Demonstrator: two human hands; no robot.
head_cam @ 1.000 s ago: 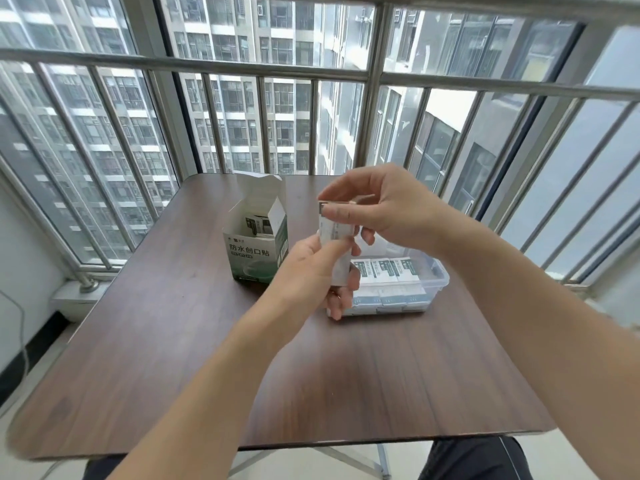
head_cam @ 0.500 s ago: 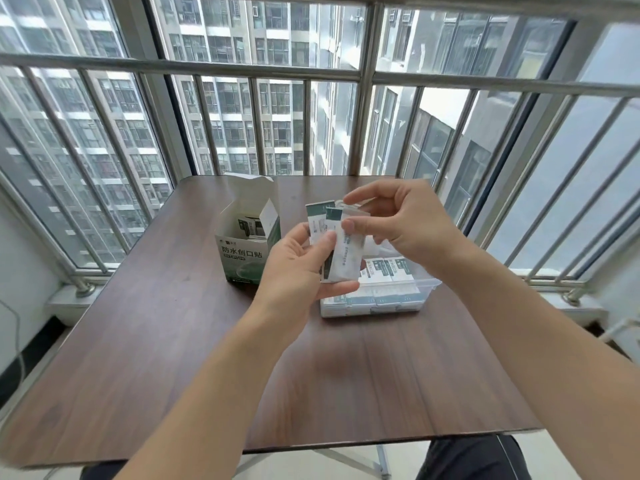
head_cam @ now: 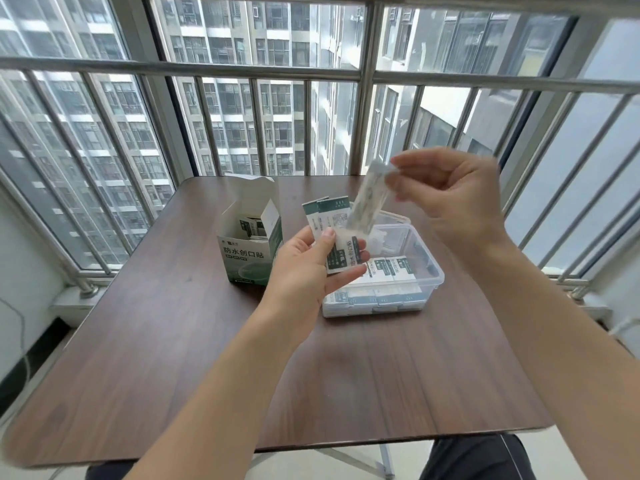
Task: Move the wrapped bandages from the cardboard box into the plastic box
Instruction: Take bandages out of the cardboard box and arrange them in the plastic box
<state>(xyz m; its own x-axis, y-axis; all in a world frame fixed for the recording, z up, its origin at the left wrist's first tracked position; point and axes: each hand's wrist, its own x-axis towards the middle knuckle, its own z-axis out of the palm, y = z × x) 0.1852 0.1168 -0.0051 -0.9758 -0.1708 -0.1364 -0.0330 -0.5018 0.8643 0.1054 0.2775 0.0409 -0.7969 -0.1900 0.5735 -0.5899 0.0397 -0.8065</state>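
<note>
My left hand (head_cam: 308, 268) grips a small fan of white-and-green wrapped bandages (head_cam: 330, 220) above the table, between the two boxes. My right hand (head_cam: 446, 199) pinches one single wrapped bandage (head_cam: 367, 199) by its top end, lifted up and to the right of the fan; it hangs blurred over the clear plastic box (head_cam: 434, 271). That box holds rows of wrapped bandages (head_cam: 388, 271) lying flat. The open white-and-green cardboard box (head_cam: 247, 261) stands upright to the left, with more wrapped bandages (head_cam: 251, 226) visible inside.
Everything sits on a dark wooden table (head_cam: 173, 358) by a window with a metal railing (head_cam: 311, 71). Both boxes stand near the table's far middle. Bare tabletop stretches toward me.
My right hand has pulled one bandage out of the bundle and lifted it up and to the right. The left hand has kept its hold on the remaining fan.
</note>
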